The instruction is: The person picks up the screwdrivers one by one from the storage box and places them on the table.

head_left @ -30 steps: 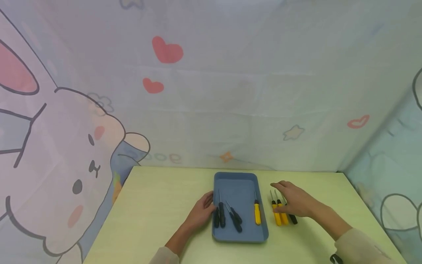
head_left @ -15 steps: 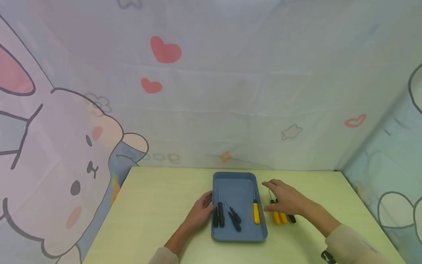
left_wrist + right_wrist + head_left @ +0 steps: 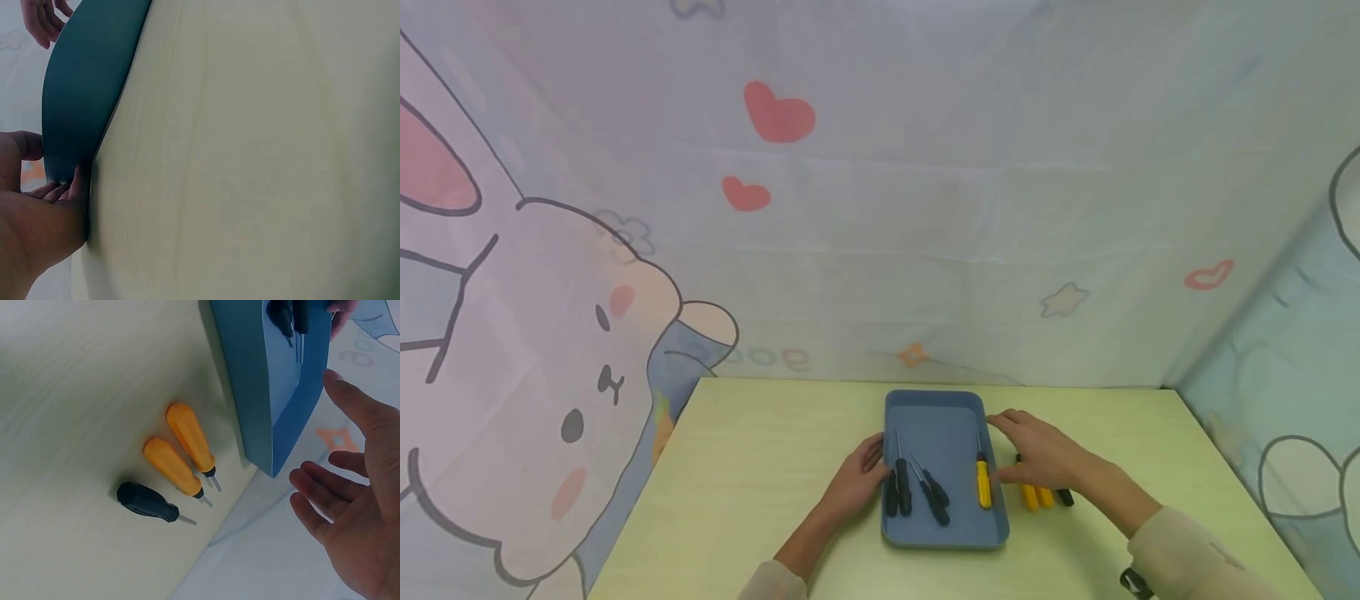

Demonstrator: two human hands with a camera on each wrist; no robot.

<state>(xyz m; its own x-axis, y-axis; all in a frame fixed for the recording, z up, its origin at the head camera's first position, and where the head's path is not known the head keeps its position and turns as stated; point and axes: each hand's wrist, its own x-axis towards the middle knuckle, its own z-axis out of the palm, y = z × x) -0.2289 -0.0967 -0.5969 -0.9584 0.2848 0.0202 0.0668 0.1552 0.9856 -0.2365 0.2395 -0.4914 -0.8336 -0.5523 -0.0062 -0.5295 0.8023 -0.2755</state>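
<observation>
A blue tray (image 3: 943, 537) lies on the table. My left hand (image 3: 853, 481) holds its left wall, the fingers (image 3: 76, 187) against the outside and the thumb (image 3: 30, 145) at the rim. In the tray, several black screwdrivers (image 3: 904, 492) lie on the left side and one yellow-handled screwdriver (image 3: 983, 485) along the right. My right hand (image 3: 1037, 452) is at the tray's right rim, thumb and fingers spread, holding nothing. Below it on the table lie two yellow-handled screwdrivers (image 3: 190, 437) and a black screwdriver (image 3: 147, 501), partly hidden by the hand in the head view.
The pale wooden table (image 3: 760, 450) reaches back to a hanging cloth (image 3: 925, 250) printed with hearts and a rabbit. Another printed cloth (image 3: 1292, 367) hangs on the right side.
My right hand has moved left from over the loose screwdrivers to the tray's right rim. The left hand and the tray have stayed in place.
</observation>
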